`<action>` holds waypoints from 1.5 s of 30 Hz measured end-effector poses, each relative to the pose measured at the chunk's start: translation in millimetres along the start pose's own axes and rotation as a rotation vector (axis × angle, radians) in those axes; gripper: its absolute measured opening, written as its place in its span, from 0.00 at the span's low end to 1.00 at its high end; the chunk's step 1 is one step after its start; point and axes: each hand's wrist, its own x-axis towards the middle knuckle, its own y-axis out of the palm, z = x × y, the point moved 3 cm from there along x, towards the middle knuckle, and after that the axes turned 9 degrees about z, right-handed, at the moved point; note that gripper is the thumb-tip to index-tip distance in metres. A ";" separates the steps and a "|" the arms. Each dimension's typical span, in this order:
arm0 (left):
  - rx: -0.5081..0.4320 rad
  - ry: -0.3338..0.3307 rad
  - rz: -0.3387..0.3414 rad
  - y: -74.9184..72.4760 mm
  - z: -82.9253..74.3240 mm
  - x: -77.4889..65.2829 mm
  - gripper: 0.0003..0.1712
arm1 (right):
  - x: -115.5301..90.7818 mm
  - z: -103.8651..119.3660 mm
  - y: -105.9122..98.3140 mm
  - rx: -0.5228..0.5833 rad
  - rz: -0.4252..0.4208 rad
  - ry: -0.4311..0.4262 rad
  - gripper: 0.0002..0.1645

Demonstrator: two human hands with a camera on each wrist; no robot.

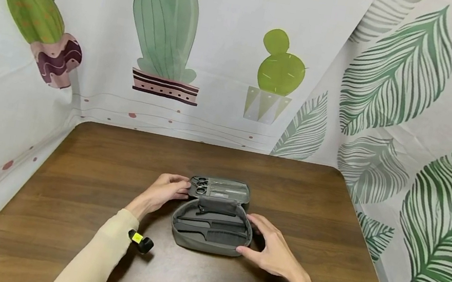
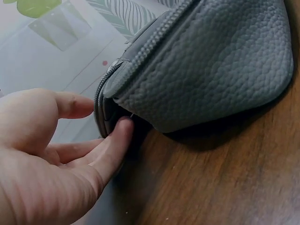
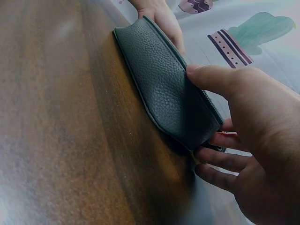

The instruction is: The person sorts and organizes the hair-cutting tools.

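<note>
A grey case [image 1: 209,248] stands unzipped near the middle of the brown wooden surface [image 1: 63,214], about midway between its left and right edges. Its lid [image 1: 247,194] is folded back toward the far edge of the surface, inner side up. The body of the case stands nearer the near edge, with its open top facing upward.

The left hand [image 1: 165,188] is clamped on the left end of the lid: in the left wrist view the thumb meets the zipped rim and the fingers reach underneath. The right hand [image 1: 273,249] is closed round the right end of the body, its thumb against the near rim and its fingers curved round toward the far side.

Inside the body, two dark combs lie side by side, their handles toward the surface's left edge. The near comb [image 1: 226,237] is broader than the far comb [image 1: 227,225]. Beyond them lies a thin black clip [image 1: 221,212]. In the lid, the metal loops of scissors [image 1: 201,190] show at the left, beside a clear pocket [image 1: 229,188]. The outside of the case has a pebbled grain.

Both arms wear cream sleeves [image 1: 99,251]. Beyond the far edge hangs a white cloth [image 1: 231,53] printed with potted cacti; large leaves are printed on the cloth along the right edge.
</note>
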 end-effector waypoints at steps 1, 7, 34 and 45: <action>-0.002 0.005 -0.005 0.0 0.1 0.6 0.28 | 0.2 0.1 -0.2 0.000 -0.003 -0.003 0.51; 0.013 0.038 -0.025 0.4 0.3 4.5 0.29 | 0.3 -0.4 -0.9 0.000 -0.010 -0.022 0.51; 0.089 0.115 -0.030 0.3 -5.2 -0.4 0.31 | -0.3 -1.7 0.3 -0.033 0.006 0.018 0.52; 0.038 0.199 -0.038 2.0 -9.7 -5.2 0.32 | 0.1 -0.9 -0.3 -0.021 0.013 0.024 0.52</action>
